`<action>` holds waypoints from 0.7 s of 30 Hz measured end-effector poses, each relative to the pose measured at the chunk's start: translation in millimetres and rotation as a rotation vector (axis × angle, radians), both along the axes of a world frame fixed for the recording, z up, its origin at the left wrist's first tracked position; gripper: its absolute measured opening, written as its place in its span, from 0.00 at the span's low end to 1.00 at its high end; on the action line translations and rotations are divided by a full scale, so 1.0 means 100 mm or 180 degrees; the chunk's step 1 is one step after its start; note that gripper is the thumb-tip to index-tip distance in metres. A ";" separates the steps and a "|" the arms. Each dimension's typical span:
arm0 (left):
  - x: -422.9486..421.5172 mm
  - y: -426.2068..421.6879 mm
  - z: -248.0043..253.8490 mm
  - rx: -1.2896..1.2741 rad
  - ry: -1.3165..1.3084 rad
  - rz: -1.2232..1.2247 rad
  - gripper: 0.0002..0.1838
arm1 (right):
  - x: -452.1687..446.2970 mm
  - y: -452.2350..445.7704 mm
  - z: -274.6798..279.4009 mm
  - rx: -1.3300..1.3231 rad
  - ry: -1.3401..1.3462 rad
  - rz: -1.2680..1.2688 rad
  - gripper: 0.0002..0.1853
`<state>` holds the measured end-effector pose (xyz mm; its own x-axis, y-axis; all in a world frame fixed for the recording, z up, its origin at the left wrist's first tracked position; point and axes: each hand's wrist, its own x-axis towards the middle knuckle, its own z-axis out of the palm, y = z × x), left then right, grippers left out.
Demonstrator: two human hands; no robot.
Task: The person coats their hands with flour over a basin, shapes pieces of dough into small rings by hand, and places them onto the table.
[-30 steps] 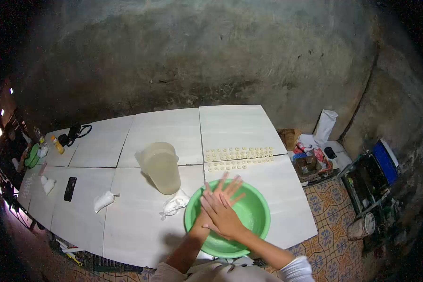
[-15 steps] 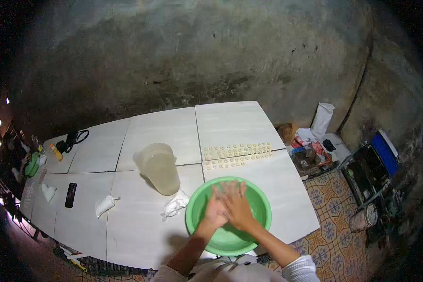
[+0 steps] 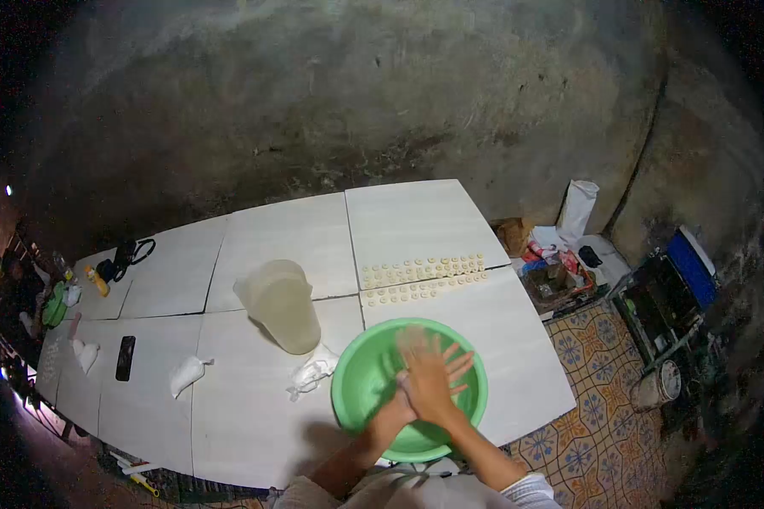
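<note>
A round green plastic basin stands at the table's front, right of centre. Above it my two hands press together, palm to palm. My right hand lies on top, its stretched fingers blurred by motion. Beneath it is my left hand, partly hidden, with spread fingers poking out on the right. Between the palms I can make out no object. Left of the basin lies a small knotted white plastic bag. Behind that is a large translucent plastic jug.
Rows of small pale rounds lie behind the basin on the white tiled table. Further left are another white bag, a phone and a yellow bottle. A bucket and a cluttered crate are at the right.
My hands have rubbed across each other. The right hand now covers more of the left, whose fingers have swung to the right. The view has shifted slightly.
</note>
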<state>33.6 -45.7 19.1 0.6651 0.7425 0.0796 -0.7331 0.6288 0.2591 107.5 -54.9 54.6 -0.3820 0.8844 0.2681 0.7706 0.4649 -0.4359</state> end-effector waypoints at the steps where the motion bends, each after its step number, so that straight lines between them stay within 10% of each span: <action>1: -0.02 0.09 -0.10 -0.0008 0.0002 0.0003 0.49 | -0.07 -0.11 0.01 -0.0008 0.0002 0.0003 0.36; 4: -0.19 0.25 -0.06 0.0566 -0.0235 0.0763 0.49 | -0.08 -0.40 -0.06 0.0108 0.0596 0.1423 0.36; 8: -0.21 0.10 0.09 0.0556 -0.0008 0.1025 0.48 | 0.12 -0.08 -0.16 0.0493 0.0339 0.0394 0.39; 12: 0.18 -0.10 0.34 0.1509 -0.2513 -0.0134 0.47 | -0.02 -0.11 0.08 0.0129 0.0377 0.0335 0.40; 16: -0.19 0.20 -0.07 0.0823 -0.0751 0.0621 0.49 | 0.01 -0.36 -0.11 0.0064 0.0419 0.1570 0.40; 21: -0.12 -0.11 0.25 0.0497 0.0368 0.0618 0.52 | 0.26 0.00 0.06 0.0641 -0.0195 0.0537 0.37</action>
<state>22.1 -56.4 43.9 0.5227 0.8418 0.1348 -0.7959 0.4252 0.4309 133.6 -55.1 60.4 -0.5404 0.7381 0.4039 0.6970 0.6616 -0.2764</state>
